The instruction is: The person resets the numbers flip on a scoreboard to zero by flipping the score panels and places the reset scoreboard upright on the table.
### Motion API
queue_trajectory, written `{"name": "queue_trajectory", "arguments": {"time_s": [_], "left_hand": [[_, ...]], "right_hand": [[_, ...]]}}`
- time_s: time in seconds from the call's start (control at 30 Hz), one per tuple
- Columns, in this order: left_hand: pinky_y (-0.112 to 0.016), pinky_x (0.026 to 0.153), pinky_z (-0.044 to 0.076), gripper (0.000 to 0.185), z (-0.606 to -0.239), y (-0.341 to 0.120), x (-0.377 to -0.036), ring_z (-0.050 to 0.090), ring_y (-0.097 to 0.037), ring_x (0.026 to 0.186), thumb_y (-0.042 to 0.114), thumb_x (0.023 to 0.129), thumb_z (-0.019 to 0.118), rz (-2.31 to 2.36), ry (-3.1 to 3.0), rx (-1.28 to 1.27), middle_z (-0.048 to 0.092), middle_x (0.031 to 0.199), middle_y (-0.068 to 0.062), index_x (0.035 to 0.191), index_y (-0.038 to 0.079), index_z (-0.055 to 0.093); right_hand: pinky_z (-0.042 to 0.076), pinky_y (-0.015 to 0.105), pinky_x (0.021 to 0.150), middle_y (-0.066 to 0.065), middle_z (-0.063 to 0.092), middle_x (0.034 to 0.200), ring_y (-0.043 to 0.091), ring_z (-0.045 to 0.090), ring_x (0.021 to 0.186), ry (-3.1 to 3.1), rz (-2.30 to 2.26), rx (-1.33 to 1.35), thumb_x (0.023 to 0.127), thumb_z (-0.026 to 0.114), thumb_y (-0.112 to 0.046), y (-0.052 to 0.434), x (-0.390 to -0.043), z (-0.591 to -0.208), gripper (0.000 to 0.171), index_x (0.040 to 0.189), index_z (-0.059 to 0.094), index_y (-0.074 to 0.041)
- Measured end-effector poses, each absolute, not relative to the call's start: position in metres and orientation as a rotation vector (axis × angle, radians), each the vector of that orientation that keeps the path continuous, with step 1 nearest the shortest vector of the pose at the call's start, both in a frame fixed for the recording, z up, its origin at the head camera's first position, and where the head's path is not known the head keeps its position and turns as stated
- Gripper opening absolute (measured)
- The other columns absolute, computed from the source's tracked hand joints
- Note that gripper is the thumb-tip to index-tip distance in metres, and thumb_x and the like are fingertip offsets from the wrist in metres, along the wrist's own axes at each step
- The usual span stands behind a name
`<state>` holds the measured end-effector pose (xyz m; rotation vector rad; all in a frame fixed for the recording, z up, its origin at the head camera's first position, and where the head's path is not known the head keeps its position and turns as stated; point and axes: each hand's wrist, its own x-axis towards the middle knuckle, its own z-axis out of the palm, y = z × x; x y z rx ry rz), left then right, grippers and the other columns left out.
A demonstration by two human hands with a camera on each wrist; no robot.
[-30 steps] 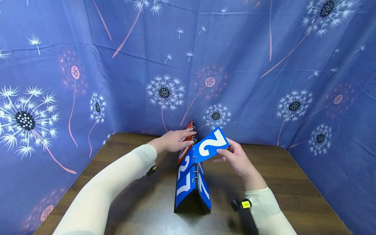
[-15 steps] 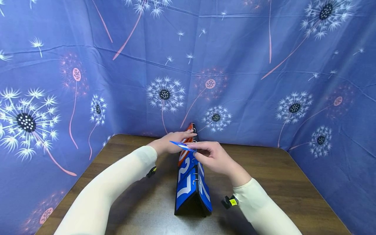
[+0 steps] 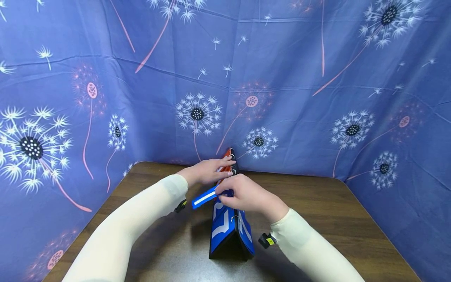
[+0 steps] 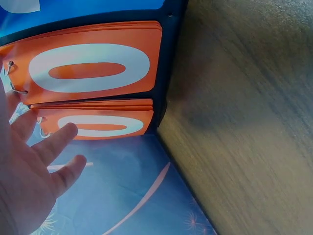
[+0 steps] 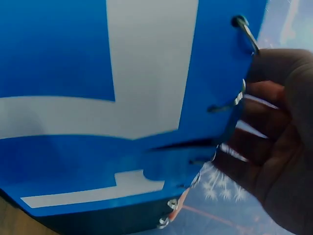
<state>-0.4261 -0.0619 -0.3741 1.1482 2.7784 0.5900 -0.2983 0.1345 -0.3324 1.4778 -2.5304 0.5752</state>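
Note:
A tent-shaped flip scoreboard (image 3: 231, 235) stands lengthwise on the table, its number cards hung on metal rings along the ridge. My left hand (image 3: 208, 171), fingers extended, rests by the ridge at the far end. In the left wrist view, orange cards (image 4: 88, 71) reading 0 hang beyond that hand (image 4: 34, 176). Over the ridge, my right hand (image 3: 243, 194) pinches a blue number card (image 3: 204, 199) seen nearly edge-on, sloping down on the left side. Blue cards with white numerals (image 5: 154, 63) and rings fill the right wrist view beside the right hand (image 5: 288, 142); its fingertips are partly hidden there.
The scoreboard stands on a dark wooden table (image 3: 317, 219). A blue cloth with dandelion prints (image 3: 292, 78) hangs behind it and along both sides. Each wrist wears a small black strap device.
My right hand has carried the blue card from the right side over the ridge to the left, where it now tilts downward. The left hand has stayed in place.

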Motion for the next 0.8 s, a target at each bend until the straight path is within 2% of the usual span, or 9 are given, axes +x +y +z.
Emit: {"name": "queue_trajectory", "arguments": {"time_s": [0.13, 0.27, 0.47, 0.57, 0.8], "left_hand": [[-0.055, 0.124, 0.032, 0.062, -0.374, -0.062, -0.426, 0.031, -0.026, 0.157, 0.064, 0.103, 0.042, 0.579, 2.775, 1.174, 0.020, 0.173, 0.006, 0.161, 0.041, 0.032], [-0.054, 0.124, 0.033, 0.063, -0.373, -0.062, -0.426, 0.031, -0.026, 0.157, 0.064, 0.104, 0.041, 0.557, 2.778, 1.194, 0.020, 0.173, 0.007, 0.161, 0.040, 0.033], [-0.054, 0.124, 0.033, 0.062, -0.372, -0.062, -0.425, 0.033, -0.026, 0.156, 0.062, 0.104, 0.042, 0.548, 2.795, 1.201, 0.024, 0.172, 0.005, 0.160, 0.038, 0.036], [-0.054, 0.124, 0.034, 0.062, -0.373, -0.061, -0.425, 0.034, -0.026, 0.156, 0.063, 0.104, 0.042, 0.553, 2.797, 1.197, 0.024, 0.172, 0.005, 0.160, 0.038, 0.036], [-0.052, 0.123, 0.035, 0.063, -0.375, -0.061, -0.427, 0.033, -0.024, 0.156, 0.063, 0.104, 0.041, 0.536, 2.812, 1.213, 0.024, 0.172, 0.004, 0.160, 0.036, 0.036]], "right_hand": [[0.060, 0.024, 0.083, -0.003, 0.078, 0.093, 0.006, 0.068, 0.080, -2.602, 0.328, 1.490, 0.093, 0.072, -0.015, 0.121, -0.296, -0.331, 0.012, 0.101, 0.081, -0.014], [0.060, 0.025, 0.083, -0.004, 0.078, 0.090, 0.005, 0.068, 0.079, -2.673, 0.223, 1.470, 0.092, 0.073, -0.014, 0.115, -0.296, -0.333, 0.010, 0.098, 0.081, -0.014], [0.060, 0.026, 0.082, -0.003, 0.078, 0.093, 0.006, 0.066, 0.081, -2.787, 0.224, 1.453, 0.089, 0.070, -0.008, 0.113, -0.296, -0.336, 0.017, 0.100, 0.081, -0.013], [0.059, 0.025, 0.078, -0.003, 0.077, 0.092, 0.005, 0.063, 0.077, -2.842, 0.236, 1.438, 0.088, 0.068, -0.008, 0.113, -0.296, -0.338, 0.018, 0.100, 0.081, -0.013], [0.055, 0.021, 0.072, -0.006, 0.074, 0.084, 0.003, 0.059, 0.071, -2.829, 0.276, 1.478, 0.092, 0.063, -0.011, 0.113, -0.297, -0.341, 0.017, 0.093, 0.080, -0.013]]}}
